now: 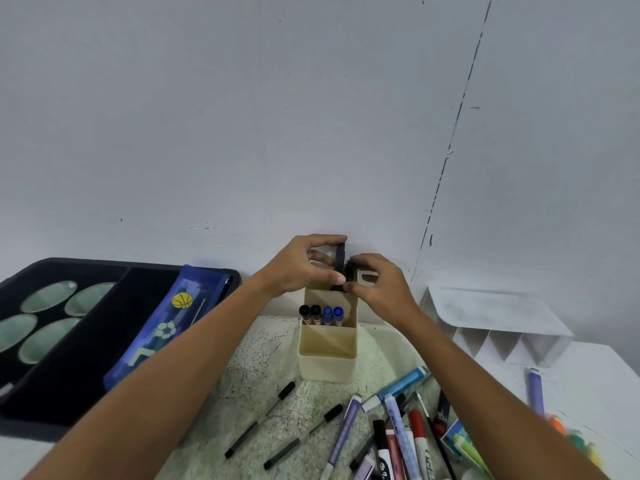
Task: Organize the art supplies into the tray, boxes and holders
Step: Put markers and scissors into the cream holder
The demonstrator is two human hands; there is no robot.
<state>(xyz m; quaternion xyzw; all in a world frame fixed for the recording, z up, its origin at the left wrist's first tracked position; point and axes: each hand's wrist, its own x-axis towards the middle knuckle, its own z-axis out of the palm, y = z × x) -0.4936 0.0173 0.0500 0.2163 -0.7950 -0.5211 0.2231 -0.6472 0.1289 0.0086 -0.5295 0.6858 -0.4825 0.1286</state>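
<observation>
The left hand (304,263) is raised over the back of the cream holder (327,344), thumb and fingers curled round a dark marker (340,259) that stands upright between them. The right hand (375,282) meets it from the other side, fingertips pinching a second dark piece (350,273) just beside the marker's lower part; whether that piece is a cap or another marker cannot be told. Both forearms reach in from the near edge.

The holder stands against the grey wall (311,116) on a speckled work surface (263,372). Its rear compartment holds two black-capped markers (310,314) and two blue-capped markers (333,315), all upright; the front compartment shows only its bare wall.

To the left, a black tray (69,375) carries four oval green lenses (52,317) and a blue pencil pouch (166,327) printed with a basketball. To the right, a white divided organizer (498,327) sits on a white surface. In front of the holder lie two thin black pens (263,417), well apart from it, and a loose pile of markers and highlighters (405,434) at lower right, overlapping one another.
</observation>
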